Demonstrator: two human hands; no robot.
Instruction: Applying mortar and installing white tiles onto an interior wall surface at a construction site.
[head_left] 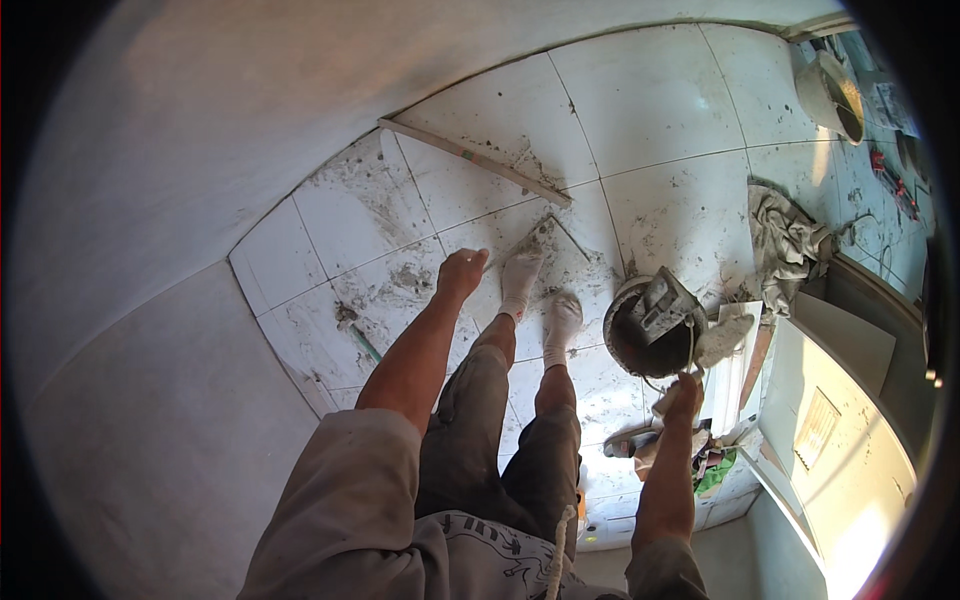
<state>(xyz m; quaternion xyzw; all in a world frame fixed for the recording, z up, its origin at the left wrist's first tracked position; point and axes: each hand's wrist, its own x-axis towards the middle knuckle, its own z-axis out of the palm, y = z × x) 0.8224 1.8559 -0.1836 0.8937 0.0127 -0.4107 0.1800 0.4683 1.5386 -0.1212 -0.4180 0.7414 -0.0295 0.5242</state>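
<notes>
Our right hand (685, 394) wraps around a muddy trowel (724, 342) by the right edge of the bucket (617, 350), maybe to keep mess close; our left hand (462, 273) curls, holding what we can't tell.

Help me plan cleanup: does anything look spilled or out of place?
Yes: grey smears dirty the white floor tiles, as though something spilled, and a long strip lies askew across the tile joints.

Place: a room seemingly under building work
Walls (130, 330): bare and smooth
Floor (660, 205): white tiles, grey spatters
Gear: 1 dirty bucket (621, 345), 1 long strip (480, 162)
</notes>
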